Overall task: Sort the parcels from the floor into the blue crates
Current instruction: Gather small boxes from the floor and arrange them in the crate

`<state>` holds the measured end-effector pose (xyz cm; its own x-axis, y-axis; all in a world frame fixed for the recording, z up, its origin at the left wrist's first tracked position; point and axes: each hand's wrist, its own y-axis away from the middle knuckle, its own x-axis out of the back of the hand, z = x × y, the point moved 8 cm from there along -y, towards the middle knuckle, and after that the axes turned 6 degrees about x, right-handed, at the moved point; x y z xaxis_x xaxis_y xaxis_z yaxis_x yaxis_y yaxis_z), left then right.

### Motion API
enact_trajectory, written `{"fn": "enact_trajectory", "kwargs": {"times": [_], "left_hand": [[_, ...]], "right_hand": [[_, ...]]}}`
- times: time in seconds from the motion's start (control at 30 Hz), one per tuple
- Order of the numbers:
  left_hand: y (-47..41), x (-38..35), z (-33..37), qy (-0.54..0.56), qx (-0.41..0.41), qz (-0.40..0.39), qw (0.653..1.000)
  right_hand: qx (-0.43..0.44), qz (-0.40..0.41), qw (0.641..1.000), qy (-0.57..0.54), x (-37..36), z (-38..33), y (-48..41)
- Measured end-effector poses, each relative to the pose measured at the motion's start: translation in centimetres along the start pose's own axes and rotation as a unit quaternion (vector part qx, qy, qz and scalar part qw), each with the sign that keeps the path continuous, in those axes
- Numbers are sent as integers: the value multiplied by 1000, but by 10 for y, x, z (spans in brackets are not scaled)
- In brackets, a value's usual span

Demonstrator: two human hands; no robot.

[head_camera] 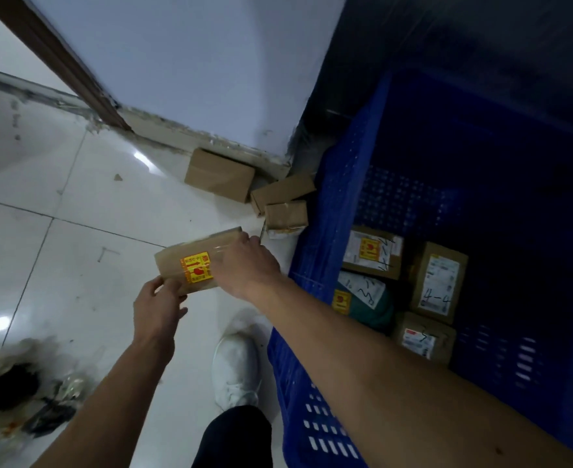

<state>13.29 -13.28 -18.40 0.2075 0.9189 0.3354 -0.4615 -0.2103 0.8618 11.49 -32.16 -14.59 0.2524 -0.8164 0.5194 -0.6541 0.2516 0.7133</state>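
Note:
A flat brown parcel (190,261) with a yellow and red sticker hangs above the white floor, held between both hands. My left hand (158,307) grips its near left corner. My right hand (249,266) grips its right end. To the right stands a large blue crate (315,265) holding several labelled cardboard parcels (438,282), one marked 4-4. Three brown boxes lie on the floor by the wall corner: a larger one (219,173) and two smaller ones (281,192) (286,216).
A white wall corner (210,79) and a brown door frame (58,62) stand behind the boxes. My white shoe (236,369) is beside the crate. Blurred dark and pale bags (18,393) lie at the lower left. White floor tiles (75,231) spread to the left.

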Motion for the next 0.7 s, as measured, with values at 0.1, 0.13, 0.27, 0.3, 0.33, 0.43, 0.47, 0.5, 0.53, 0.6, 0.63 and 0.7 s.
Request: {"fn": "enact_trajectory", "kwargs": {"times": [0.1, 0.13, 0.27, 0.3, 0.33, 0.43, 0.47, 0.5, 0.53, 0.6, 0.63, 0.7], "left_hand": [[22, 12, 11, 64, 14, 22, 998], [33, 16, 16, 86, 16, 26, 996], [82, 31, 41, 140, -7, 46, 989], [96, 35, 48, 147, -16, 56, 987], [110, 38, 54, 151, -24, 64, 986], [156, 40, 73, 141, -57, 73, 986], [173, 38, 81, 132, -71, 72, 986], [190, 35, 88, 124, -85, 70, 986], [207, 31, 95, 116, -95, 68, 986], [242, 24, 107, 94, -117, 64, 987], [259, 19, 114, 80, -132, 64, 986], [294, 11, 127, 46, -170, 68, 982]], "right_hand": [[42, 14, 999, 3, 20, -18, 25], [55, 24, 998, 0, 28, -24, 35], [111, 66, 991, -21, 64, -44, 84], [124, 74, 989, -28, 73, -48, 98], [133, 80, 987, -37, 83, -51, 113], [140, 98, 983, -64, 109, -54, 152], [138, 105, 983, -68, 119, -54, 165], [135, 110, 982, -71, 129, -52, 177], [129, 113, 982, -75, 140, -50, 188], [120, 116, 982, -83, 161, -46, 212], [119, 117, 982, -89, 172, -44, 224], [115, 127, 979, -108, 199, -38, 248]]}}
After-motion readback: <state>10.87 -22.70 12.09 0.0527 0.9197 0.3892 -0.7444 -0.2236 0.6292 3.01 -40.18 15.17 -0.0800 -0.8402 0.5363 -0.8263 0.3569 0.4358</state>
